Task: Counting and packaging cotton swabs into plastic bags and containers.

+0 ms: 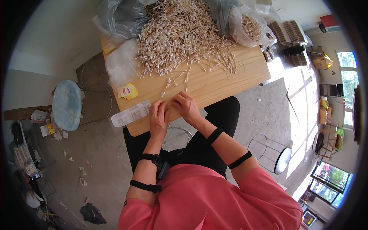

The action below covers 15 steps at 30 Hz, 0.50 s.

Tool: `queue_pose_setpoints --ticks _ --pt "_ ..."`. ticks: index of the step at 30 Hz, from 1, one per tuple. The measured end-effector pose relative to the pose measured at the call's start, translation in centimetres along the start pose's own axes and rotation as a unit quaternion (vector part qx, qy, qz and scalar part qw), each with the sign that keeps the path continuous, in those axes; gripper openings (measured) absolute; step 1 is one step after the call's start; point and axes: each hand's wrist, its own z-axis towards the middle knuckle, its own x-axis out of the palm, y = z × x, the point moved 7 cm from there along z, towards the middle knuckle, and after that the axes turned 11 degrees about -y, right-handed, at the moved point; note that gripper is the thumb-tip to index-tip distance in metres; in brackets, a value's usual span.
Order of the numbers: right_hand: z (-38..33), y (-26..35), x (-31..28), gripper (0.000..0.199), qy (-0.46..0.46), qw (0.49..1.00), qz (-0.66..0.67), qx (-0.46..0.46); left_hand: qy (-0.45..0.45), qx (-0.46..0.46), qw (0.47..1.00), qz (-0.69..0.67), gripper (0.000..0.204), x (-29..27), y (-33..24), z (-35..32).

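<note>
- Left hand (pixel 158 117) and right hand (pixel 186 105) are close together over the near edge of the wooden table (pixel 214 86), fingers curled; whether they are clamped on anything, I cannot tell.
- Printed white packet (pixel 132 114) lies at the near left corner, just beside the left hand, its outer end past the edge; its contents are hard to make out.
- A few cotton swabs (pixel 187 78) lie apart beyond the hands; the large swab heap (pixel 180 36) behind them is loose, so I judge much remains to be done.
- Yellow cards (pixel 128 91) and clear bags (pixel 122 63) sit at the left.
- Fingertips hide whatever is between them; the heap's far end is cut off.
</note>
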Motion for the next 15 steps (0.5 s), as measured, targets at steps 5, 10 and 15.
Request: queue_pose_setpoints --ticks 5,10,15 --pt "4.1 -0.4 -1.1 0.016 -0.032 0.993 -0.109 -0.030 0.037 0.072 0.994 0.076 0.023 0.8 -0.6 0.5" --pt "4.0 0.5 0.6 0.006 0.066 0.981 -0.136 -0.121 0.026 0.077 0.991 0.111 0.018 1.2 -0.1 0.1" --pt "5.5 0.9 -1.7 0.008 -0.082 0.996 0.002 0.020 0.024 0.076 0.990 0.119 0.018 1.0 -0.3 0.0"
